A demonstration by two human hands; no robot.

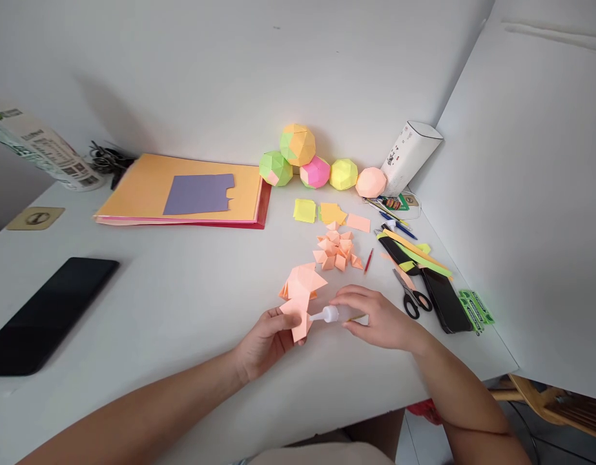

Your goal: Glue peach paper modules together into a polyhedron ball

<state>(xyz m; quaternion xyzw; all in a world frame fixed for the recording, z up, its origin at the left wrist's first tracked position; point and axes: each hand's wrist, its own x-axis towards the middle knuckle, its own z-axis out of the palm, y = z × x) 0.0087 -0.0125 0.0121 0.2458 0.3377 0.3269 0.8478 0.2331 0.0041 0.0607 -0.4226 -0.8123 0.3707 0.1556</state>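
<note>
Near the front of the table my left hand (268,339) pinches a folded peach paper piece (300,328) between thumb and fingers. My right hand (370,316) is wrapped round a white glue bottle (345,314), tilted with its thin nozzle pointing left. The nozzle tip meets the right edge of the held paper; whether glue is coming out is too small to tell. Just beyond, a joined peach paper form (303,281) with pointed flaps stands on the table. Behind it lies a loose pile of small folded peach pieces (337,248).
Several paper balls (298,145) line the wall, one stacked on two. Scissors (411,298), a black phone (445,300), pens (398,225) and a white box (409,155) crowd the right side. Left are coloured sheets (143,187) and a black tablet (50,316).
</note>
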